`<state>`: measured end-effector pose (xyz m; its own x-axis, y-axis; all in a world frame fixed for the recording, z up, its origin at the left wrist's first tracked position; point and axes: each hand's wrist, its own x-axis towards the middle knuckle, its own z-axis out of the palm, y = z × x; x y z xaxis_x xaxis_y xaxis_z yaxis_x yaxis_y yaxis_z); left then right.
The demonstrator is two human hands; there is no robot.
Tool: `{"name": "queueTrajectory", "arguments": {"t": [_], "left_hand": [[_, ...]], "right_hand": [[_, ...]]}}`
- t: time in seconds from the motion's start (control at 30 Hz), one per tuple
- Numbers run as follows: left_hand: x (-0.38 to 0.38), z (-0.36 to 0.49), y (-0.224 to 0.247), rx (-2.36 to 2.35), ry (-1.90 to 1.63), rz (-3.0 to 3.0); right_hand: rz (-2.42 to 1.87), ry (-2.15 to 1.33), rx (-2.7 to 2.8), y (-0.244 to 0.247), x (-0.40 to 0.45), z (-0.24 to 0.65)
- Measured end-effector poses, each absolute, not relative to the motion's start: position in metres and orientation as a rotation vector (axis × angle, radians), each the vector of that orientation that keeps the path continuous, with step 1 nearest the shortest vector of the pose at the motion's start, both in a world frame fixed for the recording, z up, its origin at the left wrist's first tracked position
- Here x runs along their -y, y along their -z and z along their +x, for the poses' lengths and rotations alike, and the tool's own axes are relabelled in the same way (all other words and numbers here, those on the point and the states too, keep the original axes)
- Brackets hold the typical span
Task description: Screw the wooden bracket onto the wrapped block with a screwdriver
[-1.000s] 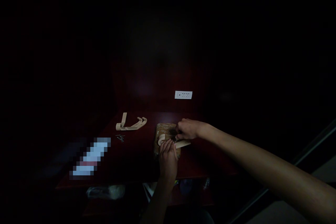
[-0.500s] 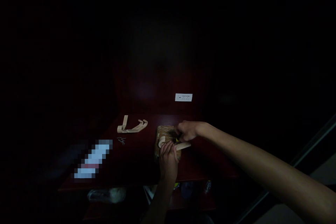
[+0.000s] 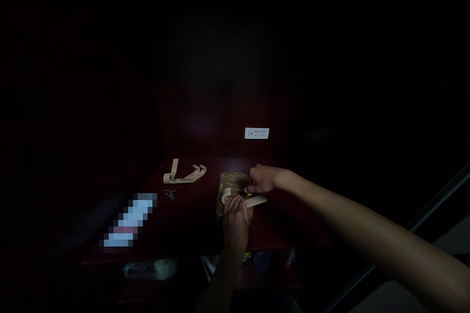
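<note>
On a brown, worn block [image 3: 233, 179] lies a pale curved wooden piece [image 3: 257, 201], its rounded end to the left and a straight arm out to the right. My left hand [image 3: 235, 215] is closed over its middle and presses it against the block. Just above, my right hand [image 3: 261, 178] is closed round a small tool with yellow on it [image 3: 249, 194], mostly hidden by the fingers. Its tip cannot be made out.
A second pale wooden piece with hooked ends [image 3: 185, 178] lies at the left on the dark red table [image 3: 198, 220]. Several nails or screws [image 3: 170, 194] are below it. A blurred pale sheet [image 3: 130, 220] lies front left. A white socket panel [image 3: 257, 133] is on the wall.
My right hand has turned slightly over the tool, showing less of its yellow part. My left hand stays on the wooden piece. The whole view has shifted a little.
</note>
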<state>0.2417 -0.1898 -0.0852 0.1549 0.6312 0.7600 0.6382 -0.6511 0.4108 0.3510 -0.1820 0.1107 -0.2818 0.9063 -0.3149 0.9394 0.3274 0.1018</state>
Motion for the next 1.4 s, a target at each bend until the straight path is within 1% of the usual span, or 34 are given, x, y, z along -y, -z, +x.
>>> {"name": "queueTrajectory", "arguments": {"t": [0.13, 0.33, 0.43, 0.63, 0.83, 0.97, 1.13, 1.4], "left_hand": [[0.187, 0.241, 0.089, 1.284, 1.569, -2.362], [0.180, 0.242, 0.098, 1.216, 1.621, -2.298], [0.181, 0.242, 0.096, 1.232, 1.616, -2.311], [0.185, 0.242, 0.088, 1.281, 1.605, -2.343], [0.186, 0.242, 0.089, 1.282, 1.638, -2.345], [0.186, 0.242, 0.089, 1.275, 1.628, -2.347], [0.186, 0.242, 0.089, 1.304, 1.596, -2.365], [0.185, 0.240, 0.089, 1.289, 1.577, -2.388]], "right_hand": [[1.712, 0.330, -2.257, -0.109, 0.178, 0.355], [1.694, 0.340, -2.417, -0.109, 0.178, 0.364], [1.665, 0.307, -2.480, -0.105, 0.182, 0.363], [1.624, 0.125, -2.678, -0.089, 0.187, 0.361], [1.662, 0.188, -2.612, -0.086, 0.187, 0.366], [1.622, 0.077, -2.634, -0.085, 0.186, 0.366], [1.687, 0.013, -2.540, -0.090, 0.188, 0.363], [1.714, 0.331, -2.513, -0.100, 0.188, 0.358]]}}
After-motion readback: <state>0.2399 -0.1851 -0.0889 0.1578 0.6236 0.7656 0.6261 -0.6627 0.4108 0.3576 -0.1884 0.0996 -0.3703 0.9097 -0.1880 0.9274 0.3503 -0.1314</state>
